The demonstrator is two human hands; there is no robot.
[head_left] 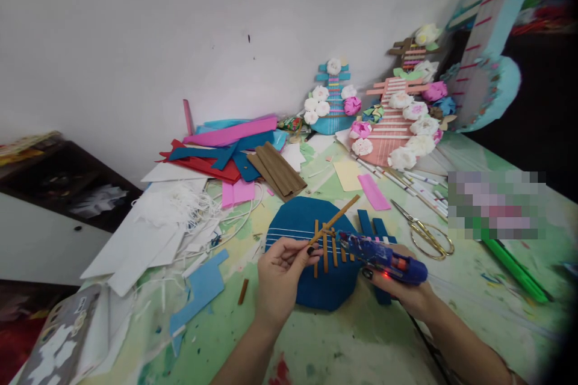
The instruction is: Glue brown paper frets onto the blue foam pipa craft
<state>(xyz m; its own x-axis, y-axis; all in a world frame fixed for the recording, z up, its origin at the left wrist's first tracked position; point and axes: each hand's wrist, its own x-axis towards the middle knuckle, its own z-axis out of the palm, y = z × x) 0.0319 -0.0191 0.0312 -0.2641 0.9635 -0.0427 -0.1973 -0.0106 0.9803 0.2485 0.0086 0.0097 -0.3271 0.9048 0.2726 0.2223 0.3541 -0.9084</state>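
A dark blue, lute-shaped piece (327, 295) lies flat on the table, with white strings and several short brown strips across it. Above it, my left hand (284, 261) pinches a long brown strip (345, 212) between thumb and fingers; the strip slants up to the right. My right hand (401, 283) is wrapped round a blue glue gun (379, 252) with a small red light. The gun's nozzle points left and is close to the strip; whether they touch I cannot tell. Dark blue pegs (365, 221) stick out beyond the gun.
Gold scissors (427, 234) and a green cutter (515, 267) lie at the right. Flower-trimmed lute shapes (334, 114) stand along the back. Coloured paper (244, 132), brown folded paper (277, 168) and white scraps (174, 210) lie at the left. A phone (63, 337) is at the lower left.
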